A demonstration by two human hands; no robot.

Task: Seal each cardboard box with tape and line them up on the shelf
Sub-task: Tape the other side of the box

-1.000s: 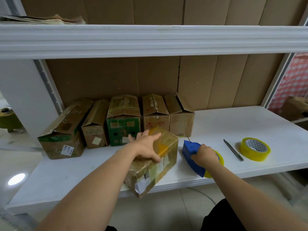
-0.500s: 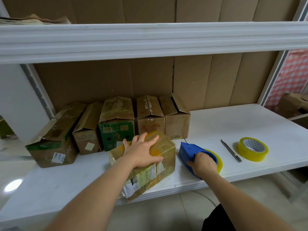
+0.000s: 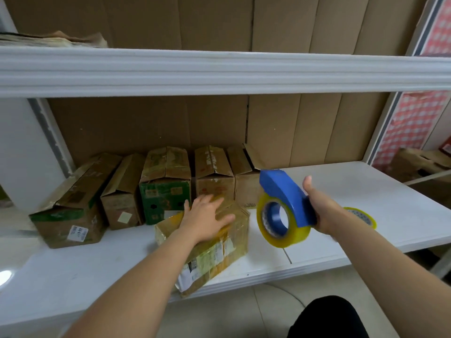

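A tape-wrapped cardboard box [image 3: 219, 250] lies at the front edge of the white shelf [image 3: 317, 259], one corner hanging over. My left hand [image 3: 207, 215] presses flat on its top with straight fingers. My right hand [image 3: 319, 208] grips a blue tape dispenser [image 3: 285, 198] with a yellow tape roll, held in the air to the right of the box. Several cardboard boxes [image 3: 166, 186] stand in a row against the back of the shelf.
A spare yellow tape roll [image 3: 363, 217] lies on the shelf behind my right forearm. An upper shelf [image 3: 219, 71] runs overhead. Cardboard panels line the back. Bare shelf surface stretches to the right.
My right hand has lifted the blue dispenser off the shelf into the air. My left hand stays on the wrapped box, which has slid slightly further onto the shelf.
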